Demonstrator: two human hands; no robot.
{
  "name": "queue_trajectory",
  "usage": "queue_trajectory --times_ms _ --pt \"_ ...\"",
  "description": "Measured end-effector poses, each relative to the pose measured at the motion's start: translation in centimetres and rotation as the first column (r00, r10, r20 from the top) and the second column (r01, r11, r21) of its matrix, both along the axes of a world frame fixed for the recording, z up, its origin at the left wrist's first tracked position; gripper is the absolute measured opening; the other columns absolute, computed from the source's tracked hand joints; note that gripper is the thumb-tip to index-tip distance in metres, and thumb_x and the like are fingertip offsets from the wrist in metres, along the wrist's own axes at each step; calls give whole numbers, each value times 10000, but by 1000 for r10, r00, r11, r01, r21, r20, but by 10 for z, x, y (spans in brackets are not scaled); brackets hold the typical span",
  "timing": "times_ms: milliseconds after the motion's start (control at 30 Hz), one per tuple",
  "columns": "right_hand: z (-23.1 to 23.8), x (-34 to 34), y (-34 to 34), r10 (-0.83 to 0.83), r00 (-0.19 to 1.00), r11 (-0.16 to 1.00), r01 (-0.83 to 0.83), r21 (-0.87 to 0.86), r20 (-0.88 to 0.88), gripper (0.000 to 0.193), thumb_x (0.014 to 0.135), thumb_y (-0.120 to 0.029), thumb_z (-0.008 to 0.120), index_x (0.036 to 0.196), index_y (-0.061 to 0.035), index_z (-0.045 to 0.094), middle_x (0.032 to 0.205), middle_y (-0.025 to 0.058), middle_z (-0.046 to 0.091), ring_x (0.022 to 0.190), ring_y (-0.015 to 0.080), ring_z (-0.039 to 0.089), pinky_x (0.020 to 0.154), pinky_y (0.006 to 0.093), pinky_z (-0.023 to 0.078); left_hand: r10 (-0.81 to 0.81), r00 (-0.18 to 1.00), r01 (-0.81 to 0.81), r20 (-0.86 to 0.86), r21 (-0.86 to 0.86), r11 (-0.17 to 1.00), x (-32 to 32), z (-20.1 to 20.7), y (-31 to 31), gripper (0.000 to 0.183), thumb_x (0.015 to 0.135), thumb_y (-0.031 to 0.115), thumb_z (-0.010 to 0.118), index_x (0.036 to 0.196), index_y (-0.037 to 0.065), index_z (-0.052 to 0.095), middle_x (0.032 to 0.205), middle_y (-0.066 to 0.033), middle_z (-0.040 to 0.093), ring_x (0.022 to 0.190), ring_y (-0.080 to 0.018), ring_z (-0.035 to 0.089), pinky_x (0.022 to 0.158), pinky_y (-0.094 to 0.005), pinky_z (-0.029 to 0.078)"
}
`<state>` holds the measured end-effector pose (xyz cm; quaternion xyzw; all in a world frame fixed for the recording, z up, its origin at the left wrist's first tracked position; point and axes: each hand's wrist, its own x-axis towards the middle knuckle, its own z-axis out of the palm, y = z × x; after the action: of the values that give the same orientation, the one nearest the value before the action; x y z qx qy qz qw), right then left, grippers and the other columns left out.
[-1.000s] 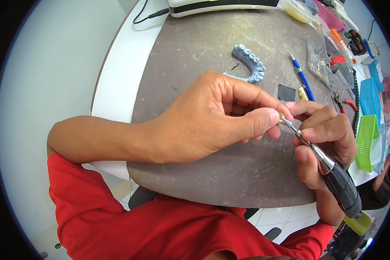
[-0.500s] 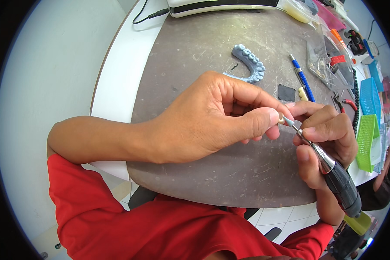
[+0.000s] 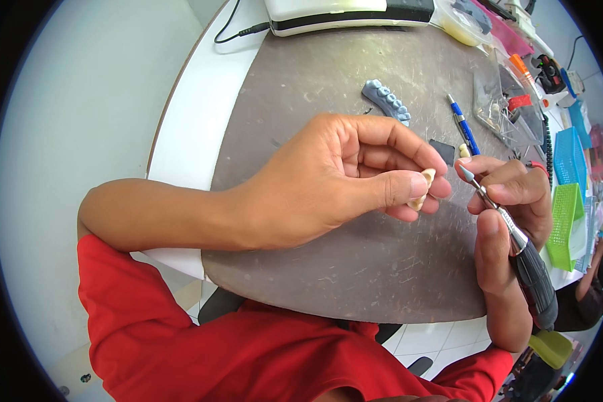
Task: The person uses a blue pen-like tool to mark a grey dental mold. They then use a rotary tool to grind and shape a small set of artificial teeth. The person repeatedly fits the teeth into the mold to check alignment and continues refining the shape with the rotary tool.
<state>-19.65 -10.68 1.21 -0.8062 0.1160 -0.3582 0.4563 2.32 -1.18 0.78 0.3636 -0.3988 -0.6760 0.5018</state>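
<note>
Between thumb and fingers, my left hand pinches a small cream-coloured dental bridge, partly covered by the thumb. My right hand grips a dental handpiece with a black body and silver neck. Its pale blue-grey pointed bur is apart from the bridge, a short way to its right. Beyond my left hand lies a blue-grey dental arch model, its nearer part hidden by the hand. A dark square piece and another cream tooth piece lie beyond the gap between my hands.
A blue mechanical pencil lies on the scratched brown table. At the back stands a white and black device with a cable. Clear plastic boxes, a blue basket and a green basket line the right side.
The bur has come away from the tooth piece as my right hand drew right. My left hand has turned the bridge, showing more of it. The view has shifted slightly.
</note>
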Motion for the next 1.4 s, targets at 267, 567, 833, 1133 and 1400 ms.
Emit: queue_trajectory --times_ms 267,567,833,1133,1400 --pt "5 2 7 -58 998 985 63 158 -37 187 875 -26 636 1021 -45 522 873 91 592 1035 252 619 947 389 438 68 997 -67 -30 35 997 0 -4 -2 358 969 137 583 1289 -15 528 1174 -170 633 1050 -211 653 903 -287 555" --pt "4 3 8 -38 995 991 50 127 -93 224 923 -217 616 1035 -69 490 894 74 538 1030 235 580 962 423 455 50 997 -46 -62 61 997 2 -2 -2 387 974 171 581 1317 5 510 1142 -139 635 1028 -189 652 912 -289 553" --pt "3 3 9 -25 995 990 39 139 -98 220 923 -209 618 1033 -67 489 889 77 540 1015 235 580 976 431 433 34 997 -31 -69 48 998 2 -4 -3 381 983 151 558 1331 9 495 1169 -137 622 1071 -181 633 933 -296 543" --pt "1 3 7 -10 996 993 20 120 -83 210 925 -201 609 1037 -67 492 883 79 539 1005 236 584 966 425 433 40 996 -37 -85 44 998 1 -5 -4 353 973 141 574 1291 -1 513 1168 -124 615 1096 -181 618 951 -307 540" --pt "1 3 8 -2 997 991 11 131 -75 209 927 -200 604 1040 -62 495 885 84 538 982 231 593 970 428 460 109 988 -107 -111 21 994 -3 -8 -2 257 959 110 591 1178 -23 564 1075 -109 642 964 -150 645 901 -273 551"
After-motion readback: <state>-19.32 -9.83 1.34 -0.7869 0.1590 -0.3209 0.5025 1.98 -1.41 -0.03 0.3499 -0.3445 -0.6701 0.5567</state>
